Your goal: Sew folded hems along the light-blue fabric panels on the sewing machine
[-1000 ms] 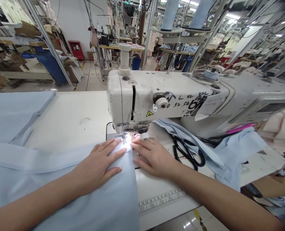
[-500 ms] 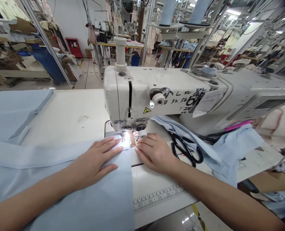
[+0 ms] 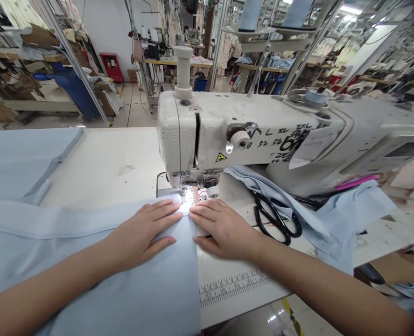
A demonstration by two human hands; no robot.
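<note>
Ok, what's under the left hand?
The left hand lies on light-blue fabric, in layers. The table beneath is covered, and so hidden there.

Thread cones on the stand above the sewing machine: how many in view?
2. One pale blue thread cone stands on the thread stand above the sewing machine; the second stands to its right. The top of the view cuts both off; others may be out of frame.

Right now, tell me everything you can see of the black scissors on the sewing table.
The scissors have black looped handles and lie flat on the white sewing table, to the right of the right hand, not touching it. Light-blue fabric lies against them on the far side; their blades cannot be made out.
</note>
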